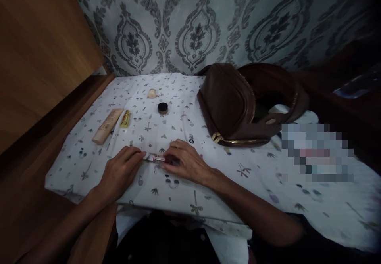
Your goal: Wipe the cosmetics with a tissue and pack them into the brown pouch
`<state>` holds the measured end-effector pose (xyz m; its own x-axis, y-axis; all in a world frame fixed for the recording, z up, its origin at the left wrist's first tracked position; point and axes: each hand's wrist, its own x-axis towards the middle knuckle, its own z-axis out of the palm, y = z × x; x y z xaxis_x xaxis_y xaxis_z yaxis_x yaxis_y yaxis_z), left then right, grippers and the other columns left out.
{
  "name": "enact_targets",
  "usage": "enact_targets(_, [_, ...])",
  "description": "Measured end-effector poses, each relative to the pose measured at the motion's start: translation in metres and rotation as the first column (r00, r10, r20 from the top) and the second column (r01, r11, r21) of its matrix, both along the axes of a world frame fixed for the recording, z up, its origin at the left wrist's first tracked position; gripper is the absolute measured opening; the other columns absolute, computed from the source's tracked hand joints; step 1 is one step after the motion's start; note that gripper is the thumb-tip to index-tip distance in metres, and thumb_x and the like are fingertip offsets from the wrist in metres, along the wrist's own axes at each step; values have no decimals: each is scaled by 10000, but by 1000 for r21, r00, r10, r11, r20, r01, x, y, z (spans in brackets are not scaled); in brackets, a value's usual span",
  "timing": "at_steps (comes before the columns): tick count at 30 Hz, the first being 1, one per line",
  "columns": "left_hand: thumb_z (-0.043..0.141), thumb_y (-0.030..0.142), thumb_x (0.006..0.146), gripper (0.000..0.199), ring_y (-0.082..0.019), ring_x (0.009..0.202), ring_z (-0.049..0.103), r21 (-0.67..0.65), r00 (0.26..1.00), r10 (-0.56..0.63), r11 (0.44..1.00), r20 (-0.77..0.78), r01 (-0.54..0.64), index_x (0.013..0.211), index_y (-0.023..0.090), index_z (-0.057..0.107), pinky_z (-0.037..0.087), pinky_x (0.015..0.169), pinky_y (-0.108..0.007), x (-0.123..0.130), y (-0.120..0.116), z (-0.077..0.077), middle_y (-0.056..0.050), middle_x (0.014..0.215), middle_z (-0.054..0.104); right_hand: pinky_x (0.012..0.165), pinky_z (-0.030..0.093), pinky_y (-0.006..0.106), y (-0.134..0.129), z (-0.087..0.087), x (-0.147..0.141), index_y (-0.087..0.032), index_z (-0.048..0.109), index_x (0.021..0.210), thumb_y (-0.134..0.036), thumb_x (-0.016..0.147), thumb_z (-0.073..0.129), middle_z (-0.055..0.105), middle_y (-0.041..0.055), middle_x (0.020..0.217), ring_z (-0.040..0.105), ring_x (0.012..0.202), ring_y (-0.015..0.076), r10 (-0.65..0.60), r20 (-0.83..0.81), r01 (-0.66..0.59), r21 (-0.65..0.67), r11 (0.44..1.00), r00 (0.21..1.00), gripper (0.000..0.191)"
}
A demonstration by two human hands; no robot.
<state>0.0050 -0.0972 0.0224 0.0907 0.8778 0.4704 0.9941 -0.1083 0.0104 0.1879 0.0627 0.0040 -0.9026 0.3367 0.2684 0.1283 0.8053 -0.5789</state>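
Note:
Between my two hands, low over the cloth, lies a slim lip gloss tube (160, 159), clear at its left end and pink to dark red toward the right. My left hand (120, 170) is closed, with its fingertips pinching the clear end. Around the dark red end curl the thumb and fingers of my right hand (186, 161), which hide part of it. Farther left lie a beige squeeze tube (107, 126) and a small yellow-gold bottle (125, 119). Beyond my hands sit a black-lidded jar (162, 108) and a small cream-coloured round item (152, 93).
A brown leather bag (228, 101) with gold zips stands at the back right. Right of it is a blurred-out patch (317, 153). The printed cloth (208, 200) covers the table, wooden furniture (44, 46) borders the left, and a patterned wall (196, 30) rises behind.

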Motion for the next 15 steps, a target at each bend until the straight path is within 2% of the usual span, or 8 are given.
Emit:
enact_targets(6, [481,157,965,179,-187,880,633,17,999,-8,1000,38,8,1062,152,630,559,693,-299,0,-5,6,-76,983,666,724,426,285,-1,-2,-1,-171,659,815,-262,819,715,604,31,808,538,831,180,35,-40,-37,-45,998,999,107])
enact_targets(10, [491,126,949,192,-193,899,612,51,998,-51,998,26,49,1091,155,617,551,697,-301,19,2,12,-75,998,661,715,425,277,-1,-5,0,-171,628,823,-214,796,727,593,23,813,530,817,172,52,-97,-58,-62,996,994,111])
enact_targets(15, [437,82,931,257,-217,894,576,-71,987,-122,991,-101,115,1115,140,607,525,598,-285,41,14,9,-84,998,658,716,422,278,-1,-4,0,-175,621,852,-145,779,708,580,18,800,515,814,174,72,-79,-75,-35,997,994,117])
